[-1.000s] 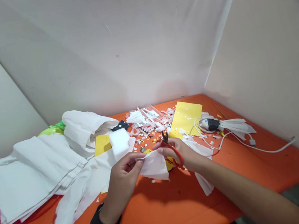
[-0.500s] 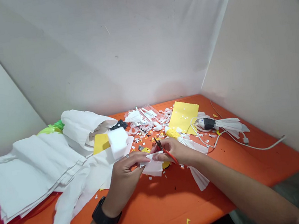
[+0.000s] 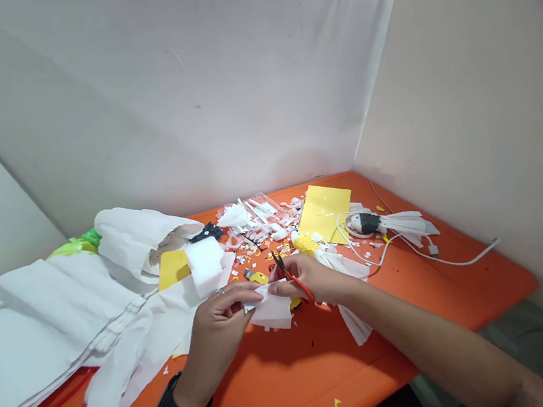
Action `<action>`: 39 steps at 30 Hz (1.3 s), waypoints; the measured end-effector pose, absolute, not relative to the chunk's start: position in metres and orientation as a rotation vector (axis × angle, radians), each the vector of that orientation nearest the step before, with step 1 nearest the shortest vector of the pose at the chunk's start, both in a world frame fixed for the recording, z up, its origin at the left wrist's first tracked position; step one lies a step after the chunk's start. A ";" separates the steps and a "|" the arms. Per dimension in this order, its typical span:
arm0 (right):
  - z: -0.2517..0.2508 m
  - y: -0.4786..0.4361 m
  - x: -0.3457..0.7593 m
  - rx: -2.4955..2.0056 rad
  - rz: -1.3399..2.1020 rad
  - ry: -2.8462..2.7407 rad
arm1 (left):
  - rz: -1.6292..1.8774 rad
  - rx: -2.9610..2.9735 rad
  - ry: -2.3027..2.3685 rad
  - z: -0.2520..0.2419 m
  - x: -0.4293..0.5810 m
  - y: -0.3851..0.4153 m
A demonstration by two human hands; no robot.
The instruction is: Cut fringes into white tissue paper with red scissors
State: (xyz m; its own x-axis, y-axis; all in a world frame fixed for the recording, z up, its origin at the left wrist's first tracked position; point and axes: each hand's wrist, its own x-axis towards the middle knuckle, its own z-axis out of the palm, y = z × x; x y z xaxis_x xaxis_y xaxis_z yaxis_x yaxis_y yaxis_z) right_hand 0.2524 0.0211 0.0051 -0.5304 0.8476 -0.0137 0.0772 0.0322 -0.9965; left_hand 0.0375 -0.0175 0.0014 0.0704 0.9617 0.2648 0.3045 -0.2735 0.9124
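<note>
Both hands are gripping: left hand [image 3: 219,313] pinches the white paper [image 3: 273,312] just above the orange worktop [image 3: 287,383], and right hand [image 3: 315,277] holds the red scissors [image 3: 289,276], blades tipped down from upright a second ago to the paper's top edge, so cutting looks underway.

left hand [image 3: 217,322] pinching white paper [image 3: 272,311], right hand [image 3: 312,278] gripping red scissors [image 3: 292,281]

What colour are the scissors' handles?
Red; the scissors sit in the right hand, head view.
</note>
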 end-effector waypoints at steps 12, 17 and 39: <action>0.000 0.020 0.249 -0.995 1.674 -1.418 | 1.125 1.023 1.165 0.019 0.048 -0.026; 0.004 0.016 0.245 -1.043 1.654 -1.394 | 1.077 1.021 1.265 0.013 0.049 -0.025; 0.014 0.017 0.254 -0.958 1.667 -1.552 | 1.033 1.099 1.327 0.012 0.044 -0.020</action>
